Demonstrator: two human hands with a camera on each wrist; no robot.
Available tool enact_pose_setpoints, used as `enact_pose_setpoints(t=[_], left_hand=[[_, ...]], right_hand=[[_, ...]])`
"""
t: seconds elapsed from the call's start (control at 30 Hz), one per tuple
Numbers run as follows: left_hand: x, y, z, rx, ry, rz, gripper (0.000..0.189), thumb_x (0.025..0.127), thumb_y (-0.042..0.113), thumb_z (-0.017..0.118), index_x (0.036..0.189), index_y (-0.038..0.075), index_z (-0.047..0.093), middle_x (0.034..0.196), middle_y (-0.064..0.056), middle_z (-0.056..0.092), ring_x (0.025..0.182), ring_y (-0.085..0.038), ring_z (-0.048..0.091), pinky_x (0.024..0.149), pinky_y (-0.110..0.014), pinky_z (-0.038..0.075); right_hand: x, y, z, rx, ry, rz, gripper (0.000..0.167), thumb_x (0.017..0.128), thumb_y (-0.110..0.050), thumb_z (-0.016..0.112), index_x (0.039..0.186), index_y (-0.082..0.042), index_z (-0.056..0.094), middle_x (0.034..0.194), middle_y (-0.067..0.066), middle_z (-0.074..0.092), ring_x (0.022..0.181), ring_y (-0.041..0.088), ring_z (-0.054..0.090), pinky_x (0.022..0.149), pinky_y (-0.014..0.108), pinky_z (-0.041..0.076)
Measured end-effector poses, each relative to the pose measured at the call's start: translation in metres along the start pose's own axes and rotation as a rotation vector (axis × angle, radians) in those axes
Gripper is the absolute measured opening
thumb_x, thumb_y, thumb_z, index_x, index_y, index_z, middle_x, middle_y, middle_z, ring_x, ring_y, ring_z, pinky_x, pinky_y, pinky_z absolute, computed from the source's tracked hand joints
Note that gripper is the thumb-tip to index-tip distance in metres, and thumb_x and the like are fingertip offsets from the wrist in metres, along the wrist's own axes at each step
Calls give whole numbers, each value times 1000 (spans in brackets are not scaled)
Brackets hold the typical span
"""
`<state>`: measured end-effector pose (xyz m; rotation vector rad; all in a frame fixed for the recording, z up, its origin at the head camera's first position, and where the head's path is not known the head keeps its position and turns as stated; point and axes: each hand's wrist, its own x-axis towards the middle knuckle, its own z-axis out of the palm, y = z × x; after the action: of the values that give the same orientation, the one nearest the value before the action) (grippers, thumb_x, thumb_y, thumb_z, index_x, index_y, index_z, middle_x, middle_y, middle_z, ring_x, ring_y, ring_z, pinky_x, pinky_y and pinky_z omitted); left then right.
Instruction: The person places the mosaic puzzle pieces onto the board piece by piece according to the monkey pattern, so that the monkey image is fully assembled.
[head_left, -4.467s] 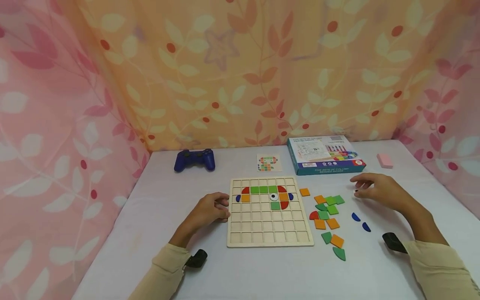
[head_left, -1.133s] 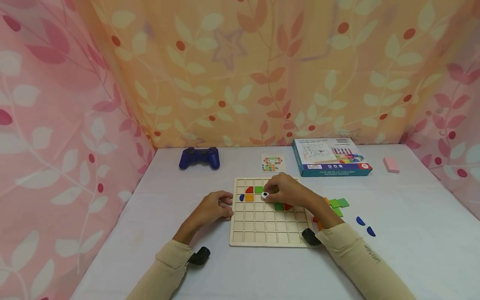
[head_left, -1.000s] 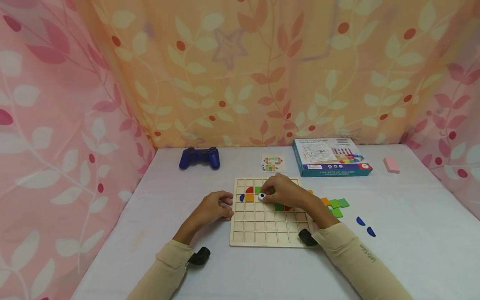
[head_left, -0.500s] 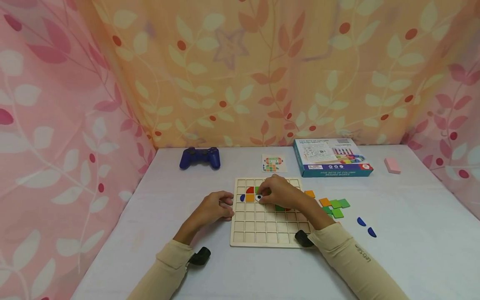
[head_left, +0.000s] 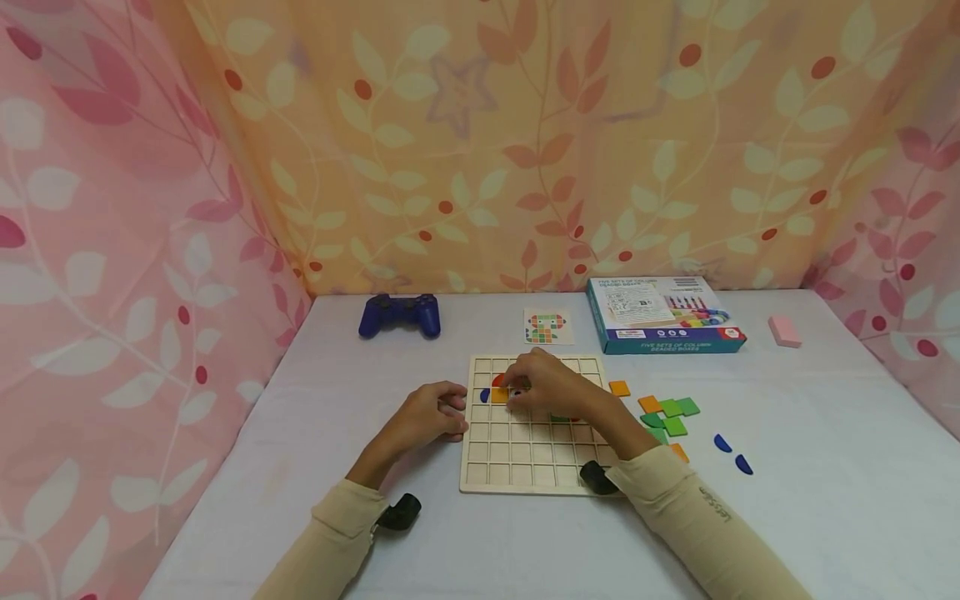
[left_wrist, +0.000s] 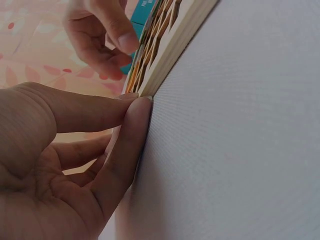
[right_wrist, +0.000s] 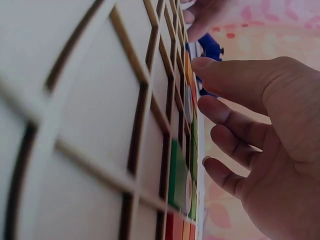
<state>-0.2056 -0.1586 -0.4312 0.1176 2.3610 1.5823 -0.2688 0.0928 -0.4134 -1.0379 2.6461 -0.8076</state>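
Note:
The wooden grid board (head_left: 510, 454) lies on the table with coloured pieces in its upper rows. My left hand (head_left: 427, 415) is at its left edge; in the left wrist view, thumb and finger pinch the board's rim (left_wrist: 172, 55). Over the upper left cells is my right hand (head_left: 551, 388), its thumb and fingers apart in the right wrist view with nothing held. Close to its fingertips are an orange square tile (head_left: 498, 396), a red quarter-round piece (head_left: 498, 380) and a white eye disc (right_wrist: 188, 105), mostly covered in the head view. A blue half-round piece (head_left: 484, 396) sits further left.
Right of the board lie loose green tiles (head_left: 675, 427), orange tiles (head_left: 649, 404) and two blue half-rounds (head_left: 722, 443). Behind stand a game controller (head_left: 400, 317), a pattern card (head_left: 547, 327), a box (head_left: 663, 317) and a pink block (head_left: 784, 331).
My right hand has carried the eye disc from the table's right side to the board, set it beside the orange tile and let go, then shifted slightly left. My left hand stays at the edge.

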Motion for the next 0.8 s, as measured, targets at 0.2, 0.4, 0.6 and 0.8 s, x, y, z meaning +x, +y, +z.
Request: enact_pose_setpoints(t=[0.2,0.4,0.6,0.8], left_hand=[[1,-1,-1,-14,-9,1,54,88,-9,76,140,-6,61,118,-16,65,89,-17,69,77,-33,68],[2,-2,-1,-16,-11,6,52,89,-10,75,139,-6,61,118,-16,65,89,-16,70,76,-33,68],[2,-2,0,-27,-11,12,52,89,-10,75,139,-7,61,118,-17,65,89,-16,71,76,-33,68],[1,-1,-1,-29,-12,13,52,89,-10,75,139,-7,60,119,-17,65,90,-17,70,76,-33,68]], right_hand=[[11,-9,6,-46,-40,-27,28,91,-22,83,118,-15,82,107,-3,71,102,19,48,88,35,43],[18,-16,13,-78,-68,-13,30,91,-27,83,120,-21,81,114,-1,66,103,19,46,85,33,43],[18,-19,15,-125,-41,-67,24,95,-27,78,117,-20,82,117,4,65,101,20,45,83,34,40],[18,-21,14,-109,-34,-67,22,94,-24,79,115,-18,82,119,5,65,102,21,46,85,34,41]])
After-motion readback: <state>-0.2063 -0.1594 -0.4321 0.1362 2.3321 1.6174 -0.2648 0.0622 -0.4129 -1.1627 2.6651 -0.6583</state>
